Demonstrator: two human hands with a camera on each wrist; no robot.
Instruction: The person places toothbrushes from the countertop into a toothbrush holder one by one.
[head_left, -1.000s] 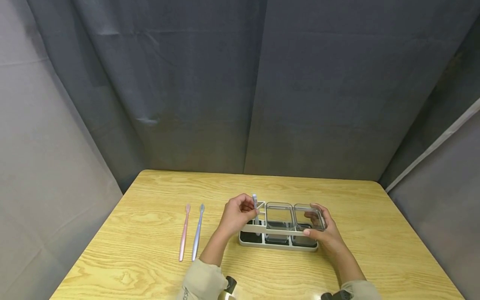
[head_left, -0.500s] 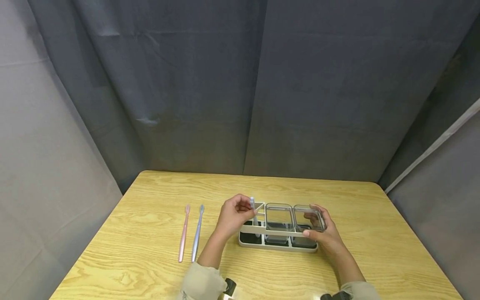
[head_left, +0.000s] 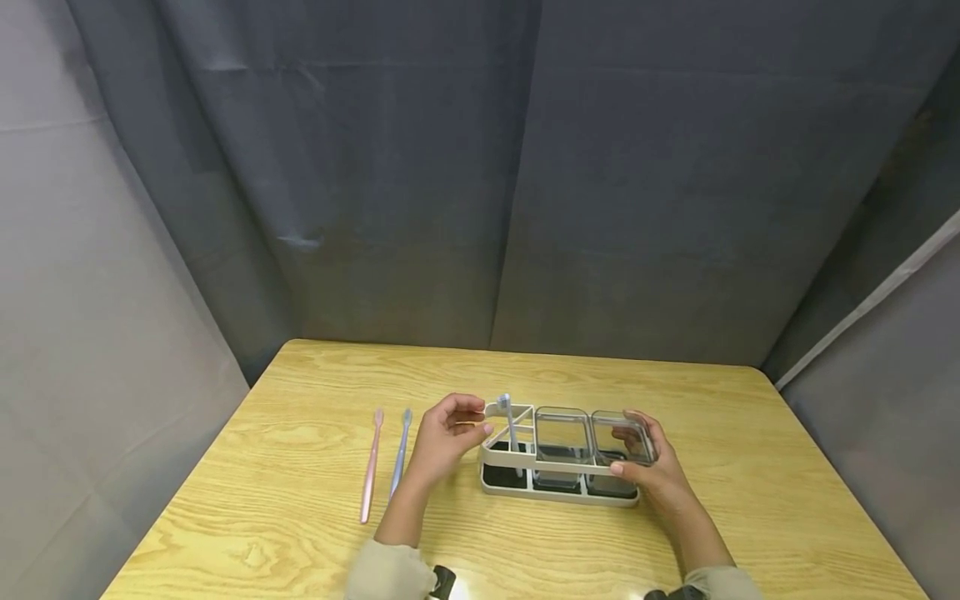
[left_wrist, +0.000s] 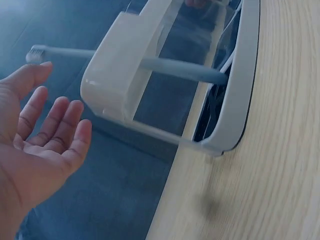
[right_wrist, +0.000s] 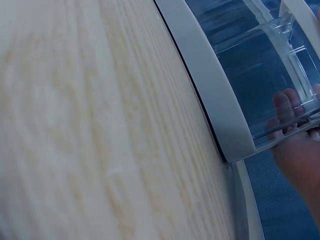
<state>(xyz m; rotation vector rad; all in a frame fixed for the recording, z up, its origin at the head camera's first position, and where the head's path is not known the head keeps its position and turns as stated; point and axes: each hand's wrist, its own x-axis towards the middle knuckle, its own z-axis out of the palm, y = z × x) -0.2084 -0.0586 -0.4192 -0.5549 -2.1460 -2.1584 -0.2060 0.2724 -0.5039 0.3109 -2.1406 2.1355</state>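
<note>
**Toothbrush stood in the holder, one hand off, one hand on**

Grey curtains closed in the wooden table (head_left: pixel 300 500), and the white toothbrush holder (head_left: pixel 558 492) sat near its middle. That holder serves as the landmark. A pale blue toothbrush (head_left: pixel 510 421) stood upright in the holder's left-end slot, head up. The left hand (head_left: pixel 444 437) hovered just left of the holder, its grip loose and empty, fingers relaxed and clear of the brush; the left wrist view showed the open palm (left_wrist: pixel 35 135) beside the frame. The right hand (head_left: pixel 648 467) wrapped the holder's right end, fingers curled round the clear cup (head_left: pixel 622 442) seated there; a second clear cup (head_left: pixel 561 437) sat in the middle. Well left of the holder, a pink toothbrush (head_left: pixel 371 467) and a blue toothbrush (head_left: pixel 400 454) lay side by side on the table.

The brushes looked light, stiff and thin, best pinched at mid-handle. The holder seemed light, hard plastic, likely to slide, so steadying it at one end suited; the cups appeared smooth and possibly loose.
</note>
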